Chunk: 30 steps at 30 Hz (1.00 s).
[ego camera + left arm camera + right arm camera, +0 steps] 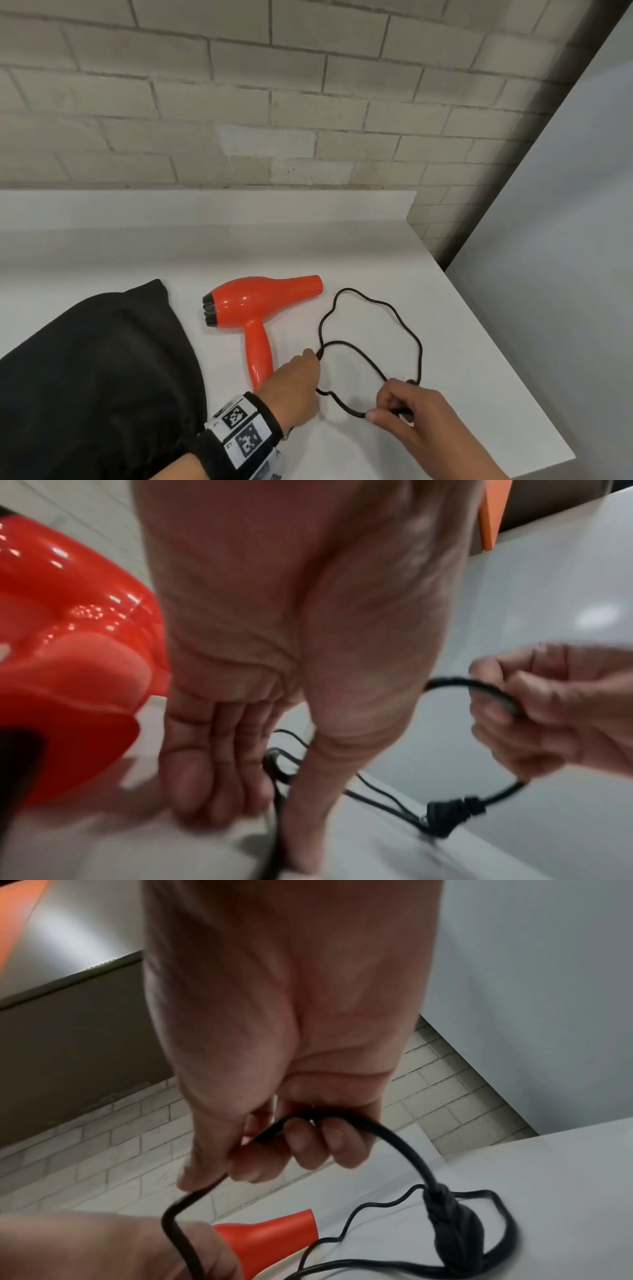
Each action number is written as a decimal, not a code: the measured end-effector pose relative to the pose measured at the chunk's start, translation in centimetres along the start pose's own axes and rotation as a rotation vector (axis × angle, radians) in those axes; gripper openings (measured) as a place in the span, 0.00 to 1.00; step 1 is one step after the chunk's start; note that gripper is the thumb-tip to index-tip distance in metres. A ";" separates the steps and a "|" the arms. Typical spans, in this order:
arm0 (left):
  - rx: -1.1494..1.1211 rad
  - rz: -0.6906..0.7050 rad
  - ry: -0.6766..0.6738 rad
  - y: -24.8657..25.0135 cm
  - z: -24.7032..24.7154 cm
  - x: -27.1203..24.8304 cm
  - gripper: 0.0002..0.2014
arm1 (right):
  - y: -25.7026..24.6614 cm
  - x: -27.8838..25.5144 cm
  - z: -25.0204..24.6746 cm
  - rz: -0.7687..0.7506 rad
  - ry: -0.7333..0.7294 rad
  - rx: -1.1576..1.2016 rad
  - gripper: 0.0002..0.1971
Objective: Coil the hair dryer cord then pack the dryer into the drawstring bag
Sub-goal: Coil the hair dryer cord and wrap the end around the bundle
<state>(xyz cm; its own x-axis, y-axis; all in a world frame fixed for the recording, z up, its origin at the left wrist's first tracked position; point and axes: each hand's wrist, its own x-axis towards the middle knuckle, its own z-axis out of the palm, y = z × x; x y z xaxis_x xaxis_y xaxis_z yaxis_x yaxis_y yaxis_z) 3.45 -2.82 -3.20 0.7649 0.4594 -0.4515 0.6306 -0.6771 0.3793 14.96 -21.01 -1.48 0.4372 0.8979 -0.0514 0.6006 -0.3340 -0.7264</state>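
Only the head view takes in the whole layout: the orange hair dryer (255,301) lies on its side on the white table (445,308), its barrel running left to right with the black-grilled end toward the black drawstring bag (92,370) and the narrow nozzle pointing right; the handle runs toward the person. The bag lies just left of the dryer, apart from it. The black cord (394,308) lies right of the handle in two loose loops on the table.

The left hand (294,387), beside the handle's end, has its fingers curled over the cord where the loops cross — the left wrist view shows the strands passing between thumb and fingers (219,764). The right hand (411,414) pinches the cord near its free end.

The wrist views add what the head view hides: the plug (452,1223) hangs just below the right hand, the cord arching out of its curled fingers (308,1139) — and the dryer's nozzle shows beyond the left hand.
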 end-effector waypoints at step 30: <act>-0.499 0.325 0.139 -0.7 -4.2 -4.0 0.03 | -3.5 0.6 1.2 -0.025 0.065 -0.220 0.06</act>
<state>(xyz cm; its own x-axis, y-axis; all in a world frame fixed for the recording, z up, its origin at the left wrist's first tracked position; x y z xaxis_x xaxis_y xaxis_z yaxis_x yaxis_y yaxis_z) 0.49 -1.75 1.73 0.9172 0.3682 -0.1526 0.3221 -0.4592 0.8279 12.30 -18.93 0.22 0.4581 0.8888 0.0142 0.7401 -0.3725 -0.5599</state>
